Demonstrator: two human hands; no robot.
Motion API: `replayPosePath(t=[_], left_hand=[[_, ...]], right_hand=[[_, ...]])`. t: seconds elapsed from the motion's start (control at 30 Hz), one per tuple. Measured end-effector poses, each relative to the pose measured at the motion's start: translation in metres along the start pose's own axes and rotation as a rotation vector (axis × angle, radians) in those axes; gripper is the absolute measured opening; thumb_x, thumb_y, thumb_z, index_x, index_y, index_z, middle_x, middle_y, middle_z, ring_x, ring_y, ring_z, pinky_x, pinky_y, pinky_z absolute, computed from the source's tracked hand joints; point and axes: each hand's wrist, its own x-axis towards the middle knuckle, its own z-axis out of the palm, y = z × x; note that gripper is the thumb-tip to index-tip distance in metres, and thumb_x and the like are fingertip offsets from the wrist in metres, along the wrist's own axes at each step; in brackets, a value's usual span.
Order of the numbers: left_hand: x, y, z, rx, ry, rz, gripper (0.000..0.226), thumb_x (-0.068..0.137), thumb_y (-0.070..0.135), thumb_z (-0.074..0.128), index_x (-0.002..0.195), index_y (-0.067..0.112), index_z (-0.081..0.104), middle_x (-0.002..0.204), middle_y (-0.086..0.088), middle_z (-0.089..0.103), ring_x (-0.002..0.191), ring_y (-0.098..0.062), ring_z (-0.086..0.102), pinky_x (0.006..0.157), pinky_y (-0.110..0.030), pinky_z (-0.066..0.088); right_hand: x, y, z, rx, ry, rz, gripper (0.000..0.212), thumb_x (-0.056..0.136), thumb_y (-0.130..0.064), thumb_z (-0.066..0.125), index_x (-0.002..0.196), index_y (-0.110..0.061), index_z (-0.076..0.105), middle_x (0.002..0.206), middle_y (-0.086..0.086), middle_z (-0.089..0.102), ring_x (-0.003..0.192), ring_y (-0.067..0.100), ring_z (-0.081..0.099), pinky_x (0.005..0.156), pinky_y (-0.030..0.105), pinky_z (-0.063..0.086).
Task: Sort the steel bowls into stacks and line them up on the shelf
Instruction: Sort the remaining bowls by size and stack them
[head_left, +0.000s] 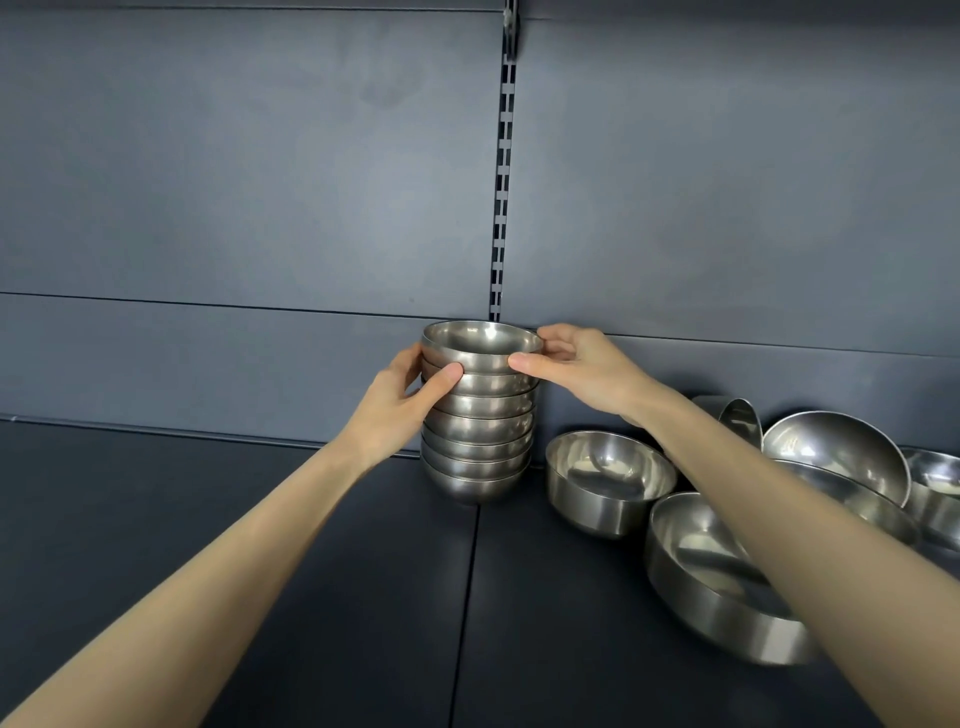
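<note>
**One stack up, more to sort on the shelf**

Head view: the left grip (402, 400) curls round the upper bowls of a tall stack (480, 431), and the right grip (576, 371) pinches the top bowl (483, 345) at its rim. The stack stands upright at the back of the shelf (260, 545). Larger loose bowls (608, 480) lie unsorted to its right, some tipped, so most of the job appears to remain. The steel is dull-shining and closely nested.
</note>
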Motion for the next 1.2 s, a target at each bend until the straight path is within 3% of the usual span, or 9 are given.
replayPosePath(t=[0.17,0.33,0.43,0.57,0.73,0.8,1.03,1.13,1.2], left_hand=[[0.001,0.003,-0.004,0.041,-0.030,-0.022,0.043,0.090,0.039,0.059,0.124,0.014,0.054,0.124,0.001,0.062,0.123,-0.013,0.052,0.109,-0.038,0.038],[-0.001,0.010,-0.007,0.173,0.028,-0.030,0.061,0.087,0.042,0.061,0.138,0.015,0.044,0.141,0.001,0.048,0.132,-0.015,0.041,0.108,-0.031,0.034],[-0.009,0.017,-0.007,0.276,0.111,-0.001,0.060,0.085,0.041,0.064,0.134,0.013,0.046,0.139,0.000,0.047,0.117,-0.009,0.047,0.092,-0.024,0.036],[-0.027,0.030,-0.003,0.408,0.171,0.078,0.043,0.085,0.034,0.067,0.122,0.016,0.056,0.125,-0.001,0.051,0.102,-0.008,0.050,0.084,-0.022,0.038],[-0.054,0.048,0.029,0.432,0.067,0.183,0.029,0.083,0.029,0.070,0.110,0.023,0.060,0.113,0.007,0.053,0.103,-0.004,0.052,0.074,-0.002,0.037],[-0.065,0.055,0.051,0.428,-0.010,0.198,0.032,0.081,0.032,0.070,0.111,0.025,0.059,0.112,0.009,0.053,0.101,-0.002,0.053,0.076,0.000,0.036],[-0.106,0.059,0.133,0.382,-0.247,0.121,0.054,0.077,0.049,0.068,0.124,0.028,0.053,0.118,0.017,0.048,0.119,-0.001,0.044,0.101,-0.022,0.037],[-0.123,0.054,0.153,0.313,-0.259,0.059,0.073,0.062,0.068,0.064,0.125,0.034,0.049,0.123,0.021,0.045,0.122,0.003,0.041,0.103,-0.022,0.034],[-0.132,0.050,0.162,0.267,-0.261,0.009,0.083,0.059,0.071,0.069,0.129,0.033,0.047,0.125,0.020,0.045,0.122,0.005,0.041,0.103,-0.022,0.035]], right_hand=[[0.000,0.001,-0.003,-0.081,-0.027,0.008,0.020,0.078,-0.044,0.072,0.094,-0.034,0.064,0.093,-0.022,0.070,0.090,-0.013,0.062,0.087,0.012,0.044],[-0.003,-0.007,-0.006,-0.176,-0.007,0.011,0.077,0.075,-0.050,0.072,0.138,-0.014,0.045,0.130,0.000,0.057,0.117,0.011,0.054,0.105,0.031,0.039],[-0.016,-0.014,-0.015,-0.272,0.005,-0.024,0.074,0.078,-0.044,0.073,0.139,-0.014,0.043,0.136,0.005,0.053,0.110,0.011,0.054,0.095,0.025,0.039],[-0.048,-0.015,-0.038,-0.475,0.014,-0.070,0.067,0.082,-0.040,0.070,0.139,-0.016,0.044,0.141,0.003,0.049,0.123,0.018,0.051,0.093,0.022,0.036],[-0.099,0.000,-0.074,-0.608,0.030,-0.046,0.059,0.083,-0.039,0.070,0.134,-0.019,0.049,0.138,0.002,0.052,0.125,0.020,0.048,0.098,0.026,0.037],[-0.120,0.010,-0.088,-0.626,0.026,-0.023,0.058,0.082,-0.039,0.070,0.132,-0.019,0.051,0.136,0.001,0.052,0.123,0.020,0.048,0.094,0.023,0.036],[-0.183,0.050,-0.123,-0.553,-0.018,-0.014,0.055,0.077,-0.044,0.073,0.125,-0.023,0.057,0.124,-0.009,0.054,0.112,0.006,0.048,0.082,0.007,0.032],[-0.204,0.066,-0.127,-0.488,-0.054,-0.004,0.063,0.074,-0.054,0.071,0.126,-0.024,0.056,0.127,-0.012,0.052,0.118,0.007,0.049,0.098,0.018,0.036],[-0.215,0.072,-0.127,-0.462,-0.059,-0.042,0.066,0.070,-0.062,0.066,0.124,-0.025,0.058,0.125,-0.014,0.051,0.119,0.003,0.046,0.098,0.009,0.030]])
